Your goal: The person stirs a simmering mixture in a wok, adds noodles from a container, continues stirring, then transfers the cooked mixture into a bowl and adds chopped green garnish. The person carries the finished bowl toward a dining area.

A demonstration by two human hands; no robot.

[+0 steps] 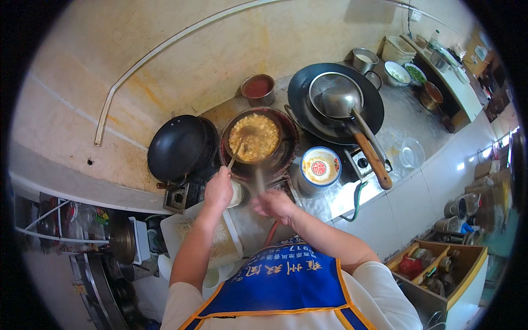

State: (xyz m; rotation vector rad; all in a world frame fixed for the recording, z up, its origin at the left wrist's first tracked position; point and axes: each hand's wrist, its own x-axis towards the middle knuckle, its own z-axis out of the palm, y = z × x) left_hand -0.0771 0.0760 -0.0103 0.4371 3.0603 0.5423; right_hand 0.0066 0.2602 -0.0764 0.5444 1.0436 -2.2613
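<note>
My left hand (218, 189) grips the handle of a ladle (234, 159), whose bowl dips into a yellow, egg-like chunky food (260, 140). The food fills a round metal pan (277, 153), which sits inside a larger dark vessel with a reddish, stained rim (293, 140). My right hand (276, 206) is closed around the lower end of a motion-blurred pan handle (260, 181). Beside the left wrist, a white container (236, 194) is partly hidden. A stack of bowls (320, 166) with a red printed character stands to the right of the pan.
A black wok (177, 148) leans at left. Another wok (297, 99) holds a strainer (315, 88) and ladle (342, 99), their handles jutting toward me. A pot of red sauce (258, 90) stands against the wall. Noodles lie in a tray (237, 243) below my left arm. A green hose (358, 206) hangs right.
</note>
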